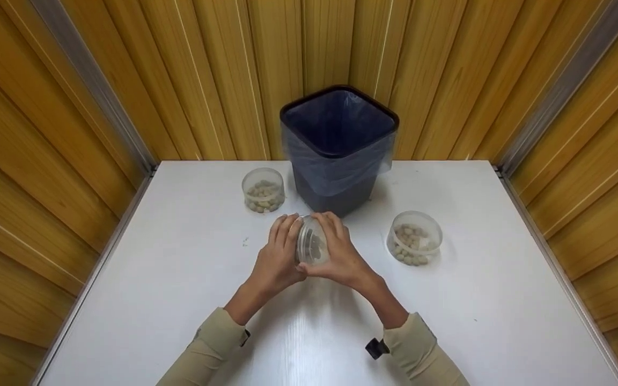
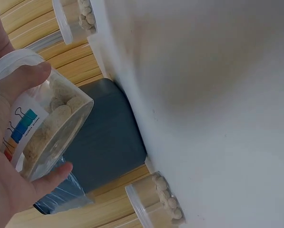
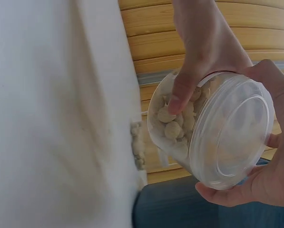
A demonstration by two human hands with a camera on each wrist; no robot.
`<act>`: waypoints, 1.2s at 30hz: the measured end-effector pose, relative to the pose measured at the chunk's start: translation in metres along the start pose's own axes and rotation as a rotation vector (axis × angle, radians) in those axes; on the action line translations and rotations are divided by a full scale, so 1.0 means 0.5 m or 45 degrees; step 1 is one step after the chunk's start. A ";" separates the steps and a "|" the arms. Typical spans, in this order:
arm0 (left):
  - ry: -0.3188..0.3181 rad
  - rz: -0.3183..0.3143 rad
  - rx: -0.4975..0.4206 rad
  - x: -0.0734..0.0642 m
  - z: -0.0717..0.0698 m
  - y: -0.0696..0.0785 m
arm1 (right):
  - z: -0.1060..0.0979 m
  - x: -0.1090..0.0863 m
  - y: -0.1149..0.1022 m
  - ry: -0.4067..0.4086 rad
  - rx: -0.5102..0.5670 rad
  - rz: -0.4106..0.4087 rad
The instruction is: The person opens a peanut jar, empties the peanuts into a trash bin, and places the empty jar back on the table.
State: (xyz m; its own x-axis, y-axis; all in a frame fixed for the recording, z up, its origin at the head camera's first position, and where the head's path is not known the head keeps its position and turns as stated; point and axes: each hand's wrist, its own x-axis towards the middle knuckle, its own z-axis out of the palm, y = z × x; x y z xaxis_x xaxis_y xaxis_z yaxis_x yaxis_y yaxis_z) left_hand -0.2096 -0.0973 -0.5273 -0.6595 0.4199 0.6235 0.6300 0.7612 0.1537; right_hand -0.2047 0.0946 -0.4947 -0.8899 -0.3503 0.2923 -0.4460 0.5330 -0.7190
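Both hands hold a clear round plastic jar (image 1: 313,244) tipped on its side above the table. The left hand (image 1: 278,261) grips its body, with thumb and fingers wrapped round the wall in the left wrist view. My right hand (image 1: 341,256) is curled round the rim of the translucent lid (image 3: 237,135), which sits on the jar in the right wrist view. Inside lie several pale, round, beige balls (image 3: 172,128). A label (image 2: 24,127) with pictures of coloured binder clips is on the jar's wall.
Beyond the hands stands a dark bin (image 1: 330,185) lined with a translucent bag. Two uncovered clear tubs of beige balls stand on the white table (image 1: 142,300): one tub (image 1: 263,190) left of the bin, another tub (image 1: 414,238) to the right. Wood-patterned walls (image 1: 223,80) enclose the table.
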 end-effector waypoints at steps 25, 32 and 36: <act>0.002 -0.065 -0.066 0.050 -0.007 0.012 | -0.048 0.019 0.033 0.000 -0.090 -0.383; 0.095 -0.055 0.143 0.066 -0.005 0.037 | -0.024 0.020 0.015 0.178 0.056 -0.151; 0.232 -0.017 0.242 0.070 0.003 0.054 | 0.005 0.023 -0.012 0.375 0.113 -0.012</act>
State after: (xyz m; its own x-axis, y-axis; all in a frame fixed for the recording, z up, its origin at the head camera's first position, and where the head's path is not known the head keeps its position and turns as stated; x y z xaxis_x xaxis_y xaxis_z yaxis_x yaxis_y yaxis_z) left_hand -0.2164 -0.0613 -0.5024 -0.5717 0.3263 0.7527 0.5219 0.8526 0.0268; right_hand -0.2120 0.0852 -0.4885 -0.8810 -0.1099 0.4602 -0.4560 0.4566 -0.7639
